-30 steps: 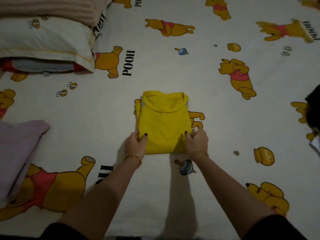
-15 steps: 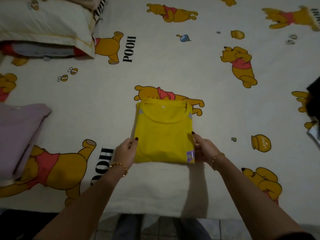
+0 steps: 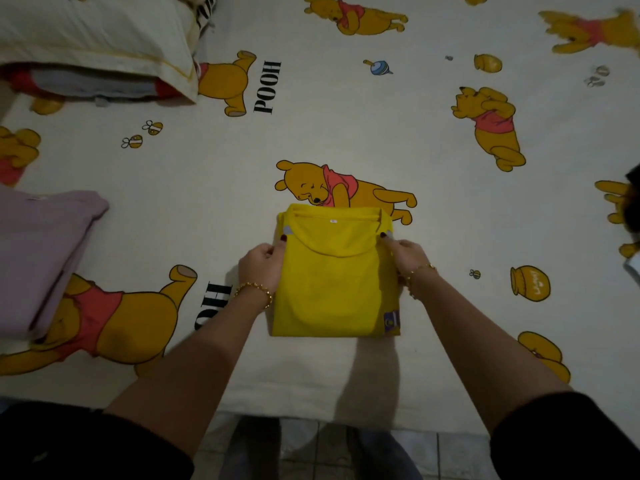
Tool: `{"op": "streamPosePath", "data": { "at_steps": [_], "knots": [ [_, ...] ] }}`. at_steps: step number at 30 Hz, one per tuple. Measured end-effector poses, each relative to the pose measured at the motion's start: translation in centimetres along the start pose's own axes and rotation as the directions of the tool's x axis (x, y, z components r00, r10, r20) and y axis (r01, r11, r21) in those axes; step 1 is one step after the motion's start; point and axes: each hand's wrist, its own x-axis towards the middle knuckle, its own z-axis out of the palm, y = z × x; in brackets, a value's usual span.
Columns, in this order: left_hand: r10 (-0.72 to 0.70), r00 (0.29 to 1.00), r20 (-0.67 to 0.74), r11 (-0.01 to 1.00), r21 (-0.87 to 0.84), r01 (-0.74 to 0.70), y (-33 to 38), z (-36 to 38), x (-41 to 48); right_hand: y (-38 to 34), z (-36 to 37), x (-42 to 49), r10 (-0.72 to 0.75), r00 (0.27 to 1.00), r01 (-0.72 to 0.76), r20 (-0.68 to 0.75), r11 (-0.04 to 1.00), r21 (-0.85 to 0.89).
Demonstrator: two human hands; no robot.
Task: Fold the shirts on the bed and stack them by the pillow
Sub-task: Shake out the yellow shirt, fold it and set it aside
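Observation:
A yellow shirt (image 3: 334,278), folded into a neat rectangle with its collar facing away from me, is in the middle of the bed near the front edge. My left hand (image 3: 261,263) grips its left side, thumb on top. My right hand (image 3: 403,254) grips its right side the same way. A folded lilac shirt (image 3: 38,258) lies at the left edge of the bed. The pillow (image 3: 93,39) sits at the far left corner, with red and grey cloth showing under it.
The bed sheet (image 3: 433,140) is cream with yellow bear prints. Its front edge runs along the bottom, with tiled floor (image 3: 450,455) below. A dark object (image 3: 632,206) shows at the right edge.
Both hands slid from the shirt's lower corners up along its sides to grip it near the collar. The shirt has come toward me, uncovering the bear print behind it.

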Motion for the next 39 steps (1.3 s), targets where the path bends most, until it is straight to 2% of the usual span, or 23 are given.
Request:
{"op": "streamPosePath", "data": {
  "at_steps": [3,6,8,12,14,18,22,26,31,36,39],
  "knots": [
    [0.052,0.998,-0.024,0.999,0.016,-0.051,0.4,0.4,0.7,-0.5,0.5,1.3,-0.102,0.993,0.099,-0.062,0.994,-0.043],
    [0.093,0.989,-0.118,0.996,0.009,-0.093,-0.2,0.6,0.9,-0.5,1.0,1.9,-0.186,0.97,0.174,-0.156,0.981,-0.085],
    [0.069,0.988,-0.136,0.998,0.023,-0.066,-0.5,0.9,0.9,-0.5,1.3,2.4,-0.196,0.969,0.183,-0.149,0.979,-0.094],
    [0.003,0.998,-0.069,1.0,0.006,-0.003,-0.2,1.3,2.1,-0.7,1.3,3.6,-0.182,0.978,0.17,-0.101,0.979,-0.117],
    [0.04,0.997,-0.07,0.999,-0.021,-0.041,0.4,1.4,3.2,-1.3,1.3,4.3,-0.235,0.961,0.221,-0.143,0.969,-0.109],
    [0.128,0.976,-0.178,0.989,-0.046,-0.138,1.7,1.6,4.9,-2.8,1.4,5.6,-0.335,0.908,0.32,-0.251,0.942,-0.097],
    [0.048,0.985,-0.165,0.994,-0.087,-0.063,1.4,2.0,5.1,-3.1,1.5,5.6,-0.25,0.932,0.235,-0.261,0.968,-0.088],
    [-0.038,0.988,-0.149,0.986,-0.167,0.013,-0.3,2.3,2.2,0.1,1.6,3.1,-0.192,0.954,0.181,-0.229,0.981,-0.066],
    [-0.016,0.974,-0.224,0.978,-0.206,-0.031,-3.3,2.6,-2.7,5.4,2.0,-1.4,-0.243,0.946,0.233,-0.213,0.97,-0.071],
    [0.0,0.991,-0.136,0.986,-0.167,-0.023,-6.0,2.6,-6.1,8.7,1.6,-4.3,-0.169,0.97,0.169,-0.173,0.985,-0.011],
    [0.055,0.993,-0.101,0.995,-0.081,-0.063,-7.2,2.0,-7.1,9.6,0.9,-5.1,-0.145,0.981,0.138,-0.129,0.989,-0.061]
  ]
}}
